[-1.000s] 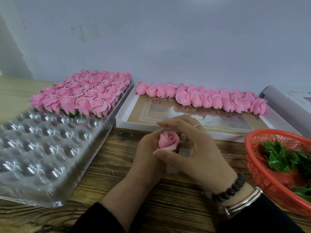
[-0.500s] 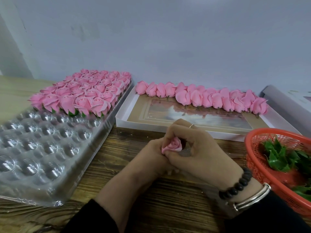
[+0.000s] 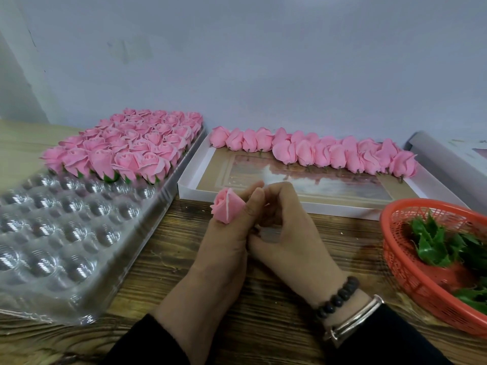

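One rose, wooden table, bluish-seeming wall

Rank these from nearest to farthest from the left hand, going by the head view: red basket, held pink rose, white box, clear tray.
1. pink rose: in the left hand grip.
2. white box, just behind, and clear tray, to the left: too close to call.
3. red basket: far right, beyond the right hand.

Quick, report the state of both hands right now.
Left hand: holding the pink rose.
Right hand: fingers curled against the left; whether it holds anything cannot be told.
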`<state>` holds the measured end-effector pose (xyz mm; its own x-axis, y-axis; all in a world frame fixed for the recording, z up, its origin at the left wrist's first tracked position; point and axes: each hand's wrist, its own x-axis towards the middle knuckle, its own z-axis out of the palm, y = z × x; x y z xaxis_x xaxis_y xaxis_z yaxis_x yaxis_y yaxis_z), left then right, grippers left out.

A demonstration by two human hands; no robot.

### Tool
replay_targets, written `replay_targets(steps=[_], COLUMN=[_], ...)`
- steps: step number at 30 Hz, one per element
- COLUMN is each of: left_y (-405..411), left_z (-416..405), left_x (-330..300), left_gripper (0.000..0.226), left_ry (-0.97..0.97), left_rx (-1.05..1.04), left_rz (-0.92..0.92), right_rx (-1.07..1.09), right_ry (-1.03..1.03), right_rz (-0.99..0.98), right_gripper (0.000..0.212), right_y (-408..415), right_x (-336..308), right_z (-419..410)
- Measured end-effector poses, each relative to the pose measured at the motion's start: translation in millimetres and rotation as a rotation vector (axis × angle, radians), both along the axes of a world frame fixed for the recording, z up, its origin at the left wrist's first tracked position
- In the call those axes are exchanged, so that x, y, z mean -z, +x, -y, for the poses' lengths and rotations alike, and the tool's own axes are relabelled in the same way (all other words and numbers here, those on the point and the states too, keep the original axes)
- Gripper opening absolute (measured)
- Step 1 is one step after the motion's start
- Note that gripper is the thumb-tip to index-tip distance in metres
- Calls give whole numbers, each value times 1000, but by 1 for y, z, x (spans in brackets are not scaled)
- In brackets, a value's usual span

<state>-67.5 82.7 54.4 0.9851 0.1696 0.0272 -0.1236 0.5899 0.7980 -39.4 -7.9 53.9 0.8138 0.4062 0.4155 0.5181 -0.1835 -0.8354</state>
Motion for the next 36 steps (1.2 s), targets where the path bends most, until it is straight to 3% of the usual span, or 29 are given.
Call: replay_targets(steps=[4, 8, 11, 13, 16, 18, 20, 22, 30, 36], left_y=[1, 4, 4, 3, 3, 5, 3, 1, 4, 3], left_z=[0, -10, -14, -13, -11, -13, -12, -8, -6, -7], left_x=[2, 3, 3, 3, 3, 4, 3, 2, 5, 2], left_gripper=[51, 31, 42, 28, 28, 22, 7, 15, 30, 30], left_ry=[-52, -47, -15, 48, 221, 436, 632, 748, 767, 811], left_rx=[42, 165, 205, 156, -28, -184, -242, -227, -180, -151], left_rz=[-37, -46, -25, 6, 21, 9, 31, 89, 141, 109], right_rx=[73, -127, -265, -287, -244, -150, -33, 19, 2, -40], right_ry=[-112, 41, 240, 253, 195, 257, 319, 306, 221, 186], right_rz=[34, -276, -521, -574, -496, -408, -287, -211, -128, -100], right_gripper=[36, 35, 34, 36, 37, 29, 16, 8, 27, 28], right_y=[-2, 1, 3, 6, 10, 11, 10, 9, 5, 2], right_x=[1, -3, -1, 1, 0, -4, -9, -14, -16, -16], right_z=[0, 7, 10, 12, 14, 16, 17, 18, 13, 11])
